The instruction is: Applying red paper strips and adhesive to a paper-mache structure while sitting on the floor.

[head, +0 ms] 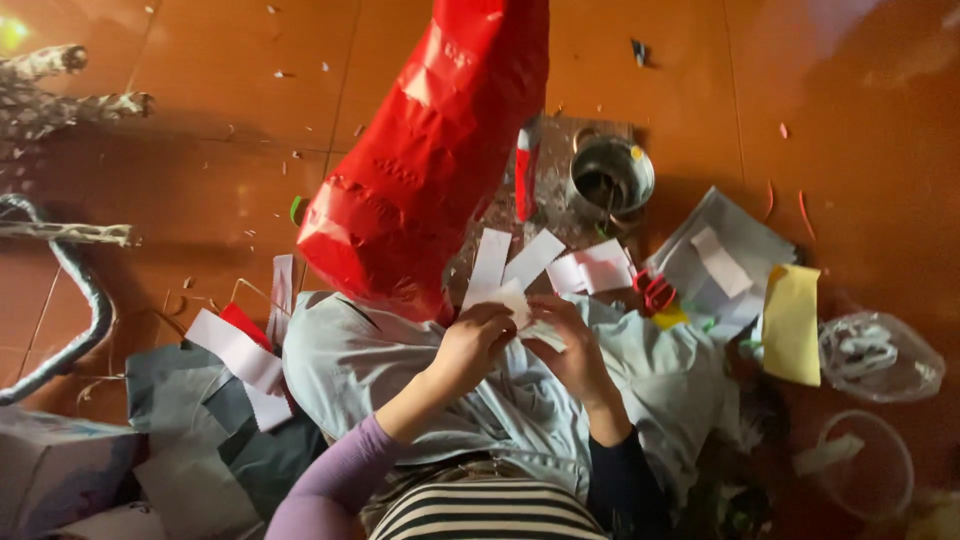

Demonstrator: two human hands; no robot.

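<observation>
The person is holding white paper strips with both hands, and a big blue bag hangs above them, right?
Not quite. In the head view the bag is red, not blue. The rest holds: the left hand and the right hand both grip the white paper strips, and the bag hangs above them.

Paper strips (505, 275) are held between the left hand (470, 345) and the right hand (570, 345), above a cloth (350, 370) spread over the lap. A plastic bag (420, 170) is placed just behind the hands. A metal pot (610, 180) sits on the floor (200, 120) behind right, scissors (655, 292) to the right of the strips, and a paper sheet (792, 325) further right. More paper strips (240, 360) lie left of the cloth.
</observation>
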